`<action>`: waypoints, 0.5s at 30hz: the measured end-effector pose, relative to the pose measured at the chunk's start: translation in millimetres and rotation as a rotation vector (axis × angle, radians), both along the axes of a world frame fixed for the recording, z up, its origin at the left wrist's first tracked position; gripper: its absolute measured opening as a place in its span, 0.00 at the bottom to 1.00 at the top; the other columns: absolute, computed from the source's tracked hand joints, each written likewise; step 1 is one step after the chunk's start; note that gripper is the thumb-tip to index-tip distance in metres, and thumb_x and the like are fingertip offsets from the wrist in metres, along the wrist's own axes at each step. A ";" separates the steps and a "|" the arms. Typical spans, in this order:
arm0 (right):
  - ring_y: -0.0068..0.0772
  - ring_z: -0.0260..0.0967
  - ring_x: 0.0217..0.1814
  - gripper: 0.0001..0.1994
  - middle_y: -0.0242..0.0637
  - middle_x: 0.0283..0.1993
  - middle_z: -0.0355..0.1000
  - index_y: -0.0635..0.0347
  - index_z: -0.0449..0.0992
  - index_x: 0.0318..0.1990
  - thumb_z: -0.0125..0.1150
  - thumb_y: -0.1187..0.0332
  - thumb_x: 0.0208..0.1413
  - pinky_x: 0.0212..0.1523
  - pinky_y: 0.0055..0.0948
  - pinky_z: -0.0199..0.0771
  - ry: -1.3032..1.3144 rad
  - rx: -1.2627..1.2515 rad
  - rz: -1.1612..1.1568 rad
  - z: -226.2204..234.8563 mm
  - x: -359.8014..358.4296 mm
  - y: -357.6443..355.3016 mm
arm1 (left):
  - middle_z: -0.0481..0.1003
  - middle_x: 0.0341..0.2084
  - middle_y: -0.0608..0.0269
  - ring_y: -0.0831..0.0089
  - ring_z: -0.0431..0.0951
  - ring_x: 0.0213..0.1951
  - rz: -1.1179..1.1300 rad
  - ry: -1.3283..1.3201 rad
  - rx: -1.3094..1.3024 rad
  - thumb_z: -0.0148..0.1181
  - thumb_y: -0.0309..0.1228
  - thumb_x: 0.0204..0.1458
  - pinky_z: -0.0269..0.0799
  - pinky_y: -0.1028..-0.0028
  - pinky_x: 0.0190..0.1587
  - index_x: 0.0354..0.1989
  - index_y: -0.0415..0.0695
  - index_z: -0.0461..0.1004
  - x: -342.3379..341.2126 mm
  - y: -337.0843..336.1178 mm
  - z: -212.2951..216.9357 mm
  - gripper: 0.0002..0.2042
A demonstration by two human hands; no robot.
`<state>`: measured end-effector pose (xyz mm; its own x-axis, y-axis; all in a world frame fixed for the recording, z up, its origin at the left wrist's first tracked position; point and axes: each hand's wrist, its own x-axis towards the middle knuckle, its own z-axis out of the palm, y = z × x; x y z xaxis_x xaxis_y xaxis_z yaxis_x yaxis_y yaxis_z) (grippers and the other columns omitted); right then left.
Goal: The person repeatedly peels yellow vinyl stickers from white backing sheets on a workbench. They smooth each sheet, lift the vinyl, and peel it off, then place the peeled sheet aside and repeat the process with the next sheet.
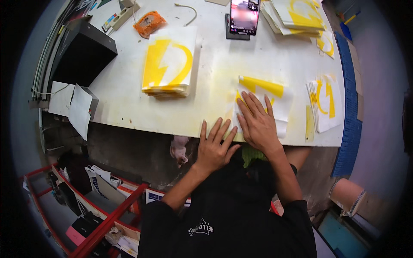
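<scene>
White bench extends before you, with a black box at its left. Left of centre lies a stack of yellow-printed white sheets. One yellow-and-white piece lies near the front edge, right of centre. Your right grip rests flat upon it, fingers extended, clasping nothing; your left grip, likewise spread and unladen, lies at the bench edge just beside it. Beyond stands a phone; farther left, a smaller orange packet.
</scene>
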<state>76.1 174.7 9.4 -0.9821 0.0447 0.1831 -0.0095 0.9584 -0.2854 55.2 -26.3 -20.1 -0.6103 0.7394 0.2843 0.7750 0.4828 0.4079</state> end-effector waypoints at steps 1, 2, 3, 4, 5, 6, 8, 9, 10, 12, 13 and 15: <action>0.46 0.54 0.81 0.23 0.43 0.76 0.63 0.59 0.73 0.67 0.54 0.59 0.69 0.80 0.59 0.40 -0.024 0.007 -0.006 2.3 0.8 4.2 | 0.69 0.68 0.54 0.54 0.62 0.73 0.000 -0.018 0.019 0.69 0.44 0.55 0.47 0.36 0.74 0.63 0.47 0.77 2.7 1.5 -0.9 0.28; 0.46 0.53 0.81 0.24 0.42 0.76 0.62 0.58 0.72 0.68 0.54 0.58 0.69 0.80 0.60 0.39 -0.040 0.014 0.002 3.4 -2.8 8.4 | 0.70 0.67 0.54 0.54 0.63 0.73 -0.002 -0.014 0.023 0.69 0.44 0.55 0.48 0.36 0.74 0.63 0.47 0.77 1.5 1.5 -1.6 0.27; 0.46 0.52 0.82 0.25 0.42 0.77 0.61 0.58 0.71 0.68 0.54 0.57 0.69 0.80 0.62 0.37 -0.057 0.021 0.008 4.1 -6.9 11.9 | 0.70 0.66 0.54 0.53 0.63 0.72 -0.004 -0.010 0.026 0.70 0.44 0.55 0.48 0.36 0.74 0.62 0.47 0.77 -0.6 1.5 -2.2 0.27; 0.46 0.50 0.82 0.25 0.42 0.78 0.59 0.58 0.71 0.69 0.54 0.56 0.69 0.81 0.63 0.36 -0.079 0.029 0.011 4.1 -8.5 15.4 | 0.71 0.66 0.54 0.53 0.64 0.72 -0.009 -0.012 0.030 0.70 0.44 0.56 0.48 0.36 0.73 0.62 0.47 0.78 -0.6 2.2 -3.0 0.26; 0.46 0.47 0.84 0.28 0.41 0.80 0.56 0.57 0.67 0.72 0.53 0.54 0.70 0.80 0.65 0.34 -0.120 0.047 0.018 1.8 -9.9 18.2 | 0.72 0.65 0.54 0.54 0.65 0.71 -0.009 -0.015 0.027 0.70 0.45 0.56 0.49 0.37 0.73 0.61 0.47 0.78 -1.3 1.8 -2.0 0.26; 0.46 0.47 0.84 0.28 0.40 0.80 0.56 0.56 0.67 0.72 0.53 0.53 0.70 0.80 0.66 0.33 -0.120 0.066 0.022 1.4 -12.1 20.1 | 0.72 0.65 0.54 0.54 0.65 0.71 -0.010 -0.020 0.031 0.69 0.44 0.56 0.49 0.37 0.73 0.61 0.47 0.78 -1.8 2.2 -2.0 0.26; 0.46 0.46 0.84 0.29 0.39 0.81 0.55 0.55 0.65 0.74 0.52 0.52 0.70 0.80 0.67 0.32 -0.121 0.091 0.028 -1.3 -14.3 19.9 | 0.72 0.65 0.54 0.54 0.66 0.71 -0.017 -0.030 0.027 0.69 0.44 0.57 0.50 0.38 0.73 0.61 0.48 0.78 -1.7 0.5 -3.2 0.26; 0.45 0.45 0.85 0.30 0.39 0.81 0.55 0.55 0.65 0.74 0.52 0.51 0.71 0.80 0.68 0.31 -0.139 0.116 0.036 -1.1 -15.7 21.5 | 0.72 0.65 0.54 0.54 0.66 0.71 -0.016 -0.033 0.034 0.69 0.44 0.57 0.50 0.38 0.73 0.61 0.48 0.78 -1.8 1.1 -3.5 0.25; 0.45 0.44 0.85 0.30 0.39 0.81 0.54 0.55 0.64 0.74 0.51 0.50 0.71 0.80 0.69 0.30 -0.156 0.137 0.040 -0.3 -17.5 22.7 | 0.72 0.65 0.54 0.54 0.66 0.71 -0.018 -0.035 0.037 0.69 0.44 0.57 0.50 0.39 0.73 0.62 0.48 0.78 -1.9 0.4 -3.5 0.25; 0.45 0.42 0.86 0.31 0.39 0.82 0.52 0.55 0.62 0.75 0.50 0.49 0.71 0.80 0.69 0.27 -0.193 0.149 0.050 1.1 -18.8 25.1 | 0.72 0.65 0.54 0.54 0.66 0.71 -0.021 -0.039 0.040 0.69 0.44 0.57 0.51 0.39 0.73 0.62 0.48 0.78 -1.2 -0.2 -3.8 0.25; 0.45 0.40 0.86 0.32 0.39 0.82 0.51 0.56 0.61 0.76 0.49 0.49 0.71 0.80 0.69 0.24 -0.209 0.141 0.054 2.5 -19.7 26.2 | 0.72 0.65 0.54 0.54 0.66 0.71 -0.021 -0.037 0.040 0.69 0.44 0.57 0.51 0.40 0.73 0.62 0.48 0.78 -1.9 -0.3 -3.4 0.25; 0.45 0.38 0.87 0.32 0.38 0.83 0.50 0.55 0.60 0.77 0.49 0.48 0.71 0.79 0.70 0.20 -0.228 0.134 0.050 3.2 -19.5 26.9 | 0.72 0.65 0.54 0.53 0.66 0.71 -0.019 -0.037 0.039 0.69 0.43 0.57 0.51 0.40 0.73 0.62 0.48 0.78 -1.6 -0.2 -3.2 0.25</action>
<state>56.6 201.6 12.6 -0.9990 -0.0148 -0.0421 -0.0081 0.9877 -0.1560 53.6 -26.5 -23.4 -0.6068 0.7399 0.2905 0.7678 0.4511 0.4550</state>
